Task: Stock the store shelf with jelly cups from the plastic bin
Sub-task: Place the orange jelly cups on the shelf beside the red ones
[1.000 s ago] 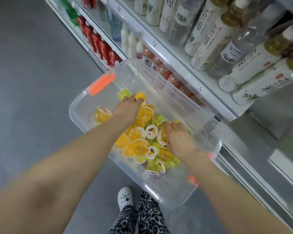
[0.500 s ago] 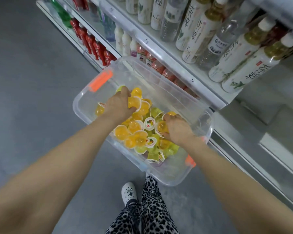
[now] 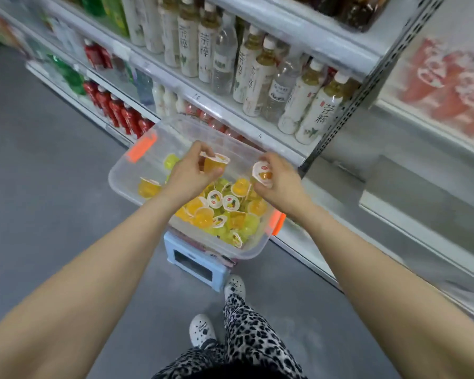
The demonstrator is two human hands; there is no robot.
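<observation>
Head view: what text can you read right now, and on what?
"茶萃", as best it reads: white labels of the tea bottles.
Jelly cup lids: red logo and fruit picture, print too small to read.
Shelf edge: faint marks, too blurred to read.

Blue stool (image 3: 195, 266) half hidden beneath bin (image 3: 129, 173)

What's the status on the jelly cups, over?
Left grip holds an orange jelly cup over the plastic bin. Right grip holds a second cup. Neither shelved yet. No obstruction seen.
</observation>
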